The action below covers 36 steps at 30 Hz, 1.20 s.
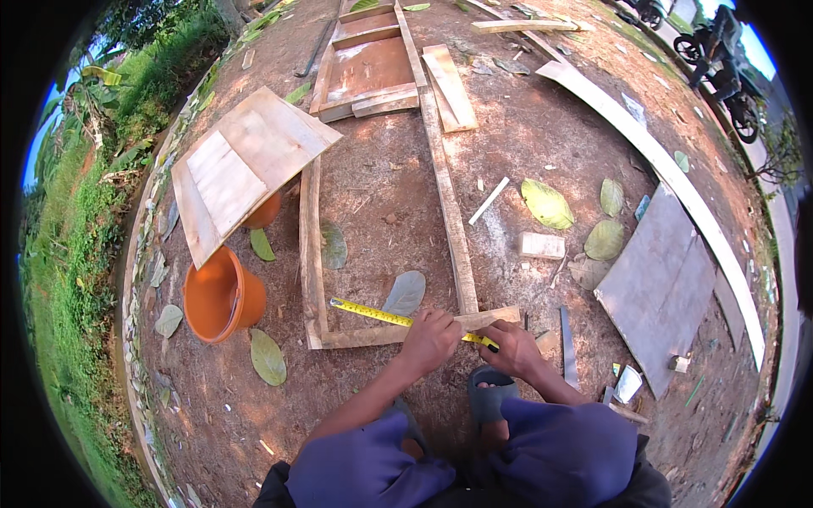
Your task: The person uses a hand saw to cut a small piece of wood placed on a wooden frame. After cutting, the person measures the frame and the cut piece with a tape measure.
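Note:
A yellow tape measure (373,312) has its blade pulled out over the near end of a long wooden frame (461,254). The blade slants across the frame's near crosspiece (364,337), its free end lying inside the frame toward the left. My left hand (430,340) is closed on the blade, pressed at the crosspiece. Just to its right, my right hand (515,349) is closed about the other end of the tape, near the crosspiece's right end. A small black part shows at its fingers; my palm hides the rest.
An orange bucket (199,296) stands at the left, near a raised plywood sheet (246,169). To the right lie a wood block (542,245), a grey board (656,288), a long pale strip (677,178) and a flat dark strip (567,347). Large leaves (546,203) dot the dirt ground.

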### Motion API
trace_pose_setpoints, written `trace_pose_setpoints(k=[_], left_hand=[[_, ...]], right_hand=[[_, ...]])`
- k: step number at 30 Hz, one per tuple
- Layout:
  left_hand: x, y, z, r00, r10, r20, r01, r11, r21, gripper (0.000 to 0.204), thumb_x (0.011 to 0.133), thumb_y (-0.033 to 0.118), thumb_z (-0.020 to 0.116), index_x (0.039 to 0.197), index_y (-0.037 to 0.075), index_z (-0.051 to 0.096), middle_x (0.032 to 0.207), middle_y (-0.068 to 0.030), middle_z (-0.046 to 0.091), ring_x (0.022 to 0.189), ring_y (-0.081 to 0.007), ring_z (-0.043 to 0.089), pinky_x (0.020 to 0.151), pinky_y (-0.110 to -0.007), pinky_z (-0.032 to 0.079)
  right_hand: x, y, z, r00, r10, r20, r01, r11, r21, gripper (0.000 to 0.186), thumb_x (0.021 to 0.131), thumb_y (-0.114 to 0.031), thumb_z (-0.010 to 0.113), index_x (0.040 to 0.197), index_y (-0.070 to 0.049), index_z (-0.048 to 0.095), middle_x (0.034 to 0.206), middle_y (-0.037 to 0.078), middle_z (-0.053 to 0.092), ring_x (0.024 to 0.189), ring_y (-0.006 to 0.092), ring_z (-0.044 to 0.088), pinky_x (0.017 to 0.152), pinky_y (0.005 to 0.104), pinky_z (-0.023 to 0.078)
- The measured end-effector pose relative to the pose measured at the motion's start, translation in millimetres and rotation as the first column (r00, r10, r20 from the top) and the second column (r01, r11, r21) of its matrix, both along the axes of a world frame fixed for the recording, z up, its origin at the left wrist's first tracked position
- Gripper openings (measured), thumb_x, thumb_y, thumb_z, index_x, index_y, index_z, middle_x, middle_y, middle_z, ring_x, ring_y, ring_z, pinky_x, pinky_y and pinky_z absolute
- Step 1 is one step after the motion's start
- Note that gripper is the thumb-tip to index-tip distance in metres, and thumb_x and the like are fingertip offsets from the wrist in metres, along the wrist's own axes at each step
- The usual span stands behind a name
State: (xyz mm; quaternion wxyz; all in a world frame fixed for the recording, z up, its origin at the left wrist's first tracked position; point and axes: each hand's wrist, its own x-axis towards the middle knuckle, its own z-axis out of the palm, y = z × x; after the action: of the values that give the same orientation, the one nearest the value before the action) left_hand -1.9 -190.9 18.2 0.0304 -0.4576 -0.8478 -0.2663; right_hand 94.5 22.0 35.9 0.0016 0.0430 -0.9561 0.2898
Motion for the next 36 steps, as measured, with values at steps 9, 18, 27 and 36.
trace_pose_setpoints(k=[9,18,27,36], left_hand=[[19.5,18.4,5.9,0.994,-0.103,0.029,0.104,0.994,-0.025,0.016,0.091,0.015,0.068,0.104,0.006,0.07,0.089,-0.0079,0.068,0.096,-0.0266,0.063,0.093,-0.044,0.044],[29.5,37.1,43.7,0.992,-0.096,0.081,0.083,0.984,0.155,0.025,0.086,0.004,0.069,0.11,-0.002,0.067,0.104,-0.0165,0.068,0.1,-0.0344,0.064,0.092,-0.048,0.051],[25.7,-10.5,37.2,0.982,0.076,0.172,-0.138,0.911,0.388,0.024,0.089,0.007,0.07,0.111,-0.002,0.067,0.11,-0.016,0.068,0.109,-0.034,0.064,0.097,-0.045,0.052],[-0.6,-139.0,2.8,0.512,0.598,0.616,-0.858,0.333,0.39,0.02,0.096,0.01,0.067,0.111,-0.002,0.067,0.098,-0.0129,0.071,0.089,-0.0217,0.068,0.08,-0.036,0.054]], right_hand=[[23.4,-0.4,8.8,0.961,-0.074,0.266,0.114,0.984,-0.139,0.053,0.087,-0.034,0.072,0.134,-0.012,0.06,0.113,0.021,0.068,0.101,0.0408,0.07,0.084,0.0503,0.058],[25.5,7.5,-6.4,0.951,-0.114,0.289,0.16,0.977,-0.142,0.059,0.086,-0.038,0.074,0.132,-0.006,0.055,0.111,0.023,0.067,0.1,0.0432,0.069,0.085,0.0518,0.056],[15.1,30.8,-4.5,0.891,-0.407,0.201,0.436,0.891,-0.127,0.057,0.085,-0.026,0.079,0.131,-0.002,0.053,0.103,0.023,0.07,0.085,0.0418,0.072,0.077,0.0498,0.056],[-10.9,162.5,-29.5,0.915,-0.378,-0.138,0.402,0.844,0.355,0.045,0.088,-0.017,0.077,0.126,0.0,0.06,0.112,0.021,0.068,0.102,0.0431,0.062,0.09,0.0507,0.05]])
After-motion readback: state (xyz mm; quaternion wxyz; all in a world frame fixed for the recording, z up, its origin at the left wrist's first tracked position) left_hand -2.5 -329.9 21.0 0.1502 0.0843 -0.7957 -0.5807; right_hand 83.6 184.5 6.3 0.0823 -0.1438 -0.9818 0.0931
